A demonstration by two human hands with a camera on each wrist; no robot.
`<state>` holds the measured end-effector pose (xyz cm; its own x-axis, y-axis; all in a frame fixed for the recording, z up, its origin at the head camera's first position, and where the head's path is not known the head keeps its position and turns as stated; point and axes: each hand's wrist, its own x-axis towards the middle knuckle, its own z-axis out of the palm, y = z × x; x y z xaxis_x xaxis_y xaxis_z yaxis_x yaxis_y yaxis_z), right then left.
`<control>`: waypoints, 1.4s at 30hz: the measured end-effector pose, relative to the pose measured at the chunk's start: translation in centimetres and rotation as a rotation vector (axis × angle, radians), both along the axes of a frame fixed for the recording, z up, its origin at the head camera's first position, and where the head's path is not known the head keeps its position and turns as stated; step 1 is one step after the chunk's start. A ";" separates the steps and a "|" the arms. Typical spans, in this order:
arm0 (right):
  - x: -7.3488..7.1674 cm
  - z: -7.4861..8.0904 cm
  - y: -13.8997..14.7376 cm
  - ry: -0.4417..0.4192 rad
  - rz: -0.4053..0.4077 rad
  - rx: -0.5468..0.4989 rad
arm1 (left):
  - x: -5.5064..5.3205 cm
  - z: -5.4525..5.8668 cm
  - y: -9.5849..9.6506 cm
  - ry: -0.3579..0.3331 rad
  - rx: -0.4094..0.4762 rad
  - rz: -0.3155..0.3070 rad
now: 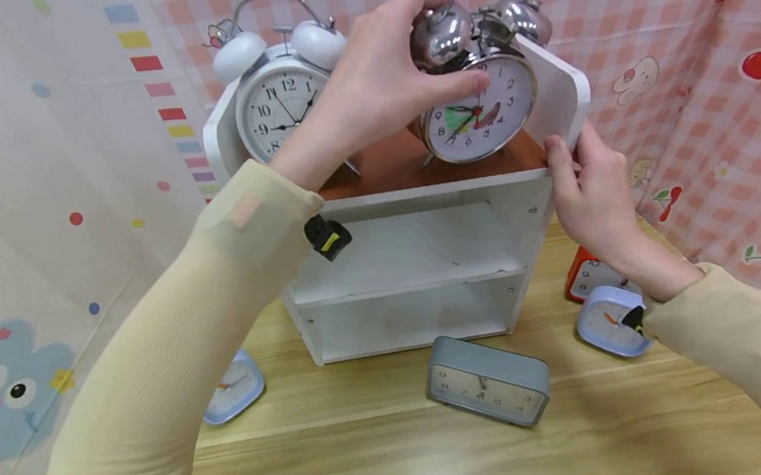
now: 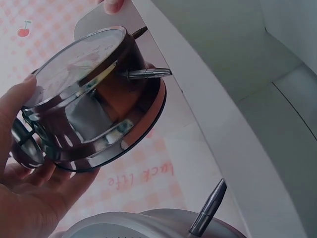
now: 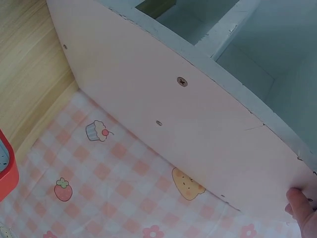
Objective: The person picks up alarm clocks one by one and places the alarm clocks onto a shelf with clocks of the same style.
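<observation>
My left hand [image 1: 375,81] holds a silver twin-bell alarm clock [image 1: 504,108] near its bells, thumb across the upper face. The clock leans over the brown top of a small white shelf [image 1: 417,192], near its right side panel. In the left wrist view, the silver alarm clock [image 2: 89,104] shows its short metal legs close to the shelf edge; whether they touch, I cannot tell. A white twin-bell alarm clock [image 1: 285,99] stands at the top's left, partly behind my left forearm. My right hand [image 1: 595,194] grips the shelf's right side panel [image 3: 163,99] near its upper corner.
On the wooden table [image 1: 343,449], a grey rectangular clock [image 1: 488,378] lies before the shelf. A blue clock [image 1: 234,391] is at left. Another blue clock [image 1: 608,322] and a red clock [image 1: 591,277] sit at right. Checked cloth [image 1: 660,44] hangs behind.
</observation>
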<state>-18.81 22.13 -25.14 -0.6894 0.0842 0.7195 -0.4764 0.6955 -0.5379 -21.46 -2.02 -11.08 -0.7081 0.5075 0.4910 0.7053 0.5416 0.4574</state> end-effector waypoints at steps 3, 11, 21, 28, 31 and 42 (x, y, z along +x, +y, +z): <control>0.0 0.0 0.0 -0.003 0.006 -0.002 | -0.1 0.1 0.0 0.021 -0.020 0.020; 0.1 0.1 -0.1 0.004 0.004 0.000 | -0.3 0.3 0.2 0.086 -0.065 0.134; 0.2 0.1 -0.1 -0.008 0.019 -0.002 | -0.6 0.0 0.4 0.135 -0.048 0.120; 0.1 0.0 -0.1 -0.003 0.006 0.000 | -0.6 0.1 0.9 0.132 -0.061 0.146; 0.1 -0.1 -0.1 -0.005 0.000 0.001 | -0.7 0.2 1.0 0.117 -0.076 0.171; 0.1 -0.1 -0.1 -0.024 0.009 0.014 | -0.9 0.5 1.3 0.031 -0.127 0.215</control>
<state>-18.70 22.07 -25.26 -0.7074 0.0681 0.7035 -0.4693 0.6991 -0.5395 -22.33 -0.75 -10.62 -0.7922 0.4054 0.4562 0.5800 0.7326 0.3562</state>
